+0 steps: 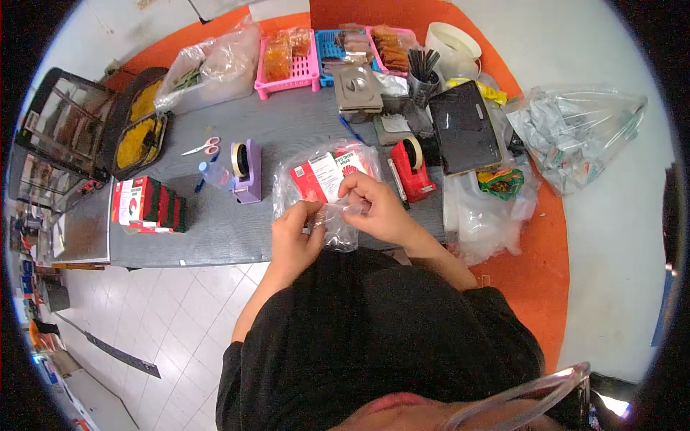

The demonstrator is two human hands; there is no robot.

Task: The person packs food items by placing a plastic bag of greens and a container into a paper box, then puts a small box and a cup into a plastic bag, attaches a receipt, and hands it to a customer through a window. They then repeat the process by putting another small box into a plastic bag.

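Observation:
A clear plastic bag [284, 188] lies on the grey table near its front edge, with red and white printed packaging [327, 176] inside. My left hand [296, 233] pinches the bag's near part, its thumb and fingers closed on the film. Just to the right, my right hand [377, 208] has curled fingers closed on the same film, close to the packaging. A purple tape dispenser [248, 176] stands left of the bag. On the other side is a red tape dispenser [415, 172], with a marker [397, 179] beside it.
Red and white boxes [147, 205] stand at the left of the table [215, 241]. Scissors [203, 147] and a small bottle [215, 174] lie nearby. Baskets [289, 80] with packets line the back. A black tray [466, 133] and plastic bags [485, 226] are at the right.

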